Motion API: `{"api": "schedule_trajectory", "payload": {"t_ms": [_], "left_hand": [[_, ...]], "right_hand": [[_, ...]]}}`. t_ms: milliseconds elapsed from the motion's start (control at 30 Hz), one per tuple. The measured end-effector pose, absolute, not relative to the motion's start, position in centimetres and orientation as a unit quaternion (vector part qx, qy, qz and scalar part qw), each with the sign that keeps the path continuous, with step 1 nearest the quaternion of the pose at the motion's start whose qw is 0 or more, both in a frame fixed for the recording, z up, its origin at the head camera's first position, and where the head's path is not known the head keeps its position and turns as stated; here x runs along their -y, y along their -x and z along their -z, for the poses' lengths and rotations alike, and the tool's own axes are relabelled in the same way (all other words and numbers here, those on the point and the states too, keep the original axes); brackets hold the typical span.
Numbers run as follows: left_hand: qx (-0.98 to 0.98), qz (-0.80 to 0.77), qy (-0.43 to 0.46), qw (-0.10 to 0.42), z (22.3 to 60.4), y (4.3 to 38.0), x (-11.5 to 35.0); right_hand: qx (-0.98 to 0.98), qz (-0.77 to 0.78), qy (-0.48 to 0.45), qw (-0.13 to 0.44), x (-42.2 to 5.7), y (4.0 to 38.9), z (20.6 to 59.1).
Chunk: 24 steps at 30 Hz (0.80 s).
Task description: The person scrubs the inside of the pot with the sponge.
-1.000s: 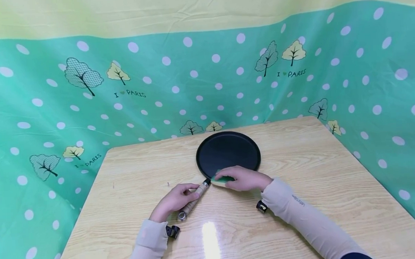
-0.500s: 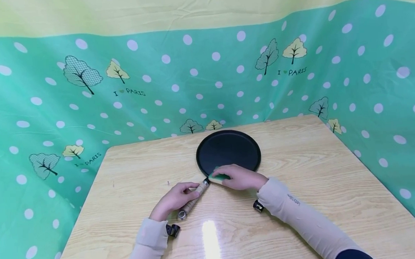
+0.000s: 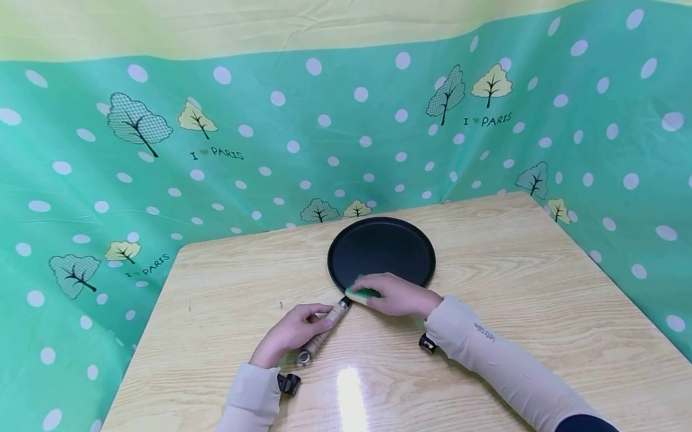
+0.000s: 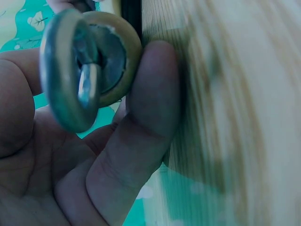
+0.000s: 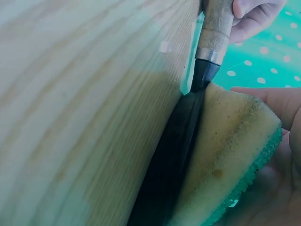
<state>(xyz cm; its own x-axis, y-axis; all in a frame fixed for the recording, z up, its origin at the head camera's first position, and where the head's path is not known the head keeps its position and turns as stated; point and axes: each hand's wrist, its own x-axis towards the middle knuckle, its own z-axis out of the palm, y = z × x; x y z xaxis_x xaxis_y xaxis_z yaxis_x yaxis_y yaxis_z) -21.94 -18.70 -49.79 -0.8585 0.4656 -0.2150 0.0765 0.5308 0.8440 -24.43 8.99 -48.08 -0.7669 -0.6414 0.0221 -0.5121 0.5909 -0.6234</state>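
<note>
A round, flat black frying pan (image 3: 380, 250) lies on the wooden table, its wooden handle (image 3: 322, 333) pointing toward the near left. My left hand (image 3: 295, 329) grips that handle, thumb and fingers on either side of it. In the left wrist view the metal hanging ring (image 4: 68, 70) at the handle's end shows up close, the fingers beside it. My right hand (image 3: 398, 295) holds a sponge (image 3: 358, 295), yellow with a green scouring side. The sponge's yellow face (image 5: 230, 141) lies against the pan's near rim beside the handle joint, green side toward the palm.
The pale wooden table (image 3: 499, 261) runs up to a green dotted curtain (image 3: 261, 136) at the back and right. Small black camera mounts (image 3: 288, 384) sit at both wrists. A bright light reflection shows on the near part of the table.
My right hand has slid the sponge a little leftward along the pan's near rim, toward the handle joint. The left hand keeps its grip and the pan stays about where it was.
</note>
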Motion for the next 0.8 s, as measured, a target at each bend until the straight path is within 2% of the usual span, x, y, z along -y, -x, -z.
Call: {"api": "schedule_trajectory", "payload": {"t_ms": [800], "left_hand": [[-0.851,-0.455,-0.16,0.208,50.0,22.0,18.7]], "right_hand": [[-0.9,0.278,0.321,0.093,-7.7,25.8,48.4]]}}
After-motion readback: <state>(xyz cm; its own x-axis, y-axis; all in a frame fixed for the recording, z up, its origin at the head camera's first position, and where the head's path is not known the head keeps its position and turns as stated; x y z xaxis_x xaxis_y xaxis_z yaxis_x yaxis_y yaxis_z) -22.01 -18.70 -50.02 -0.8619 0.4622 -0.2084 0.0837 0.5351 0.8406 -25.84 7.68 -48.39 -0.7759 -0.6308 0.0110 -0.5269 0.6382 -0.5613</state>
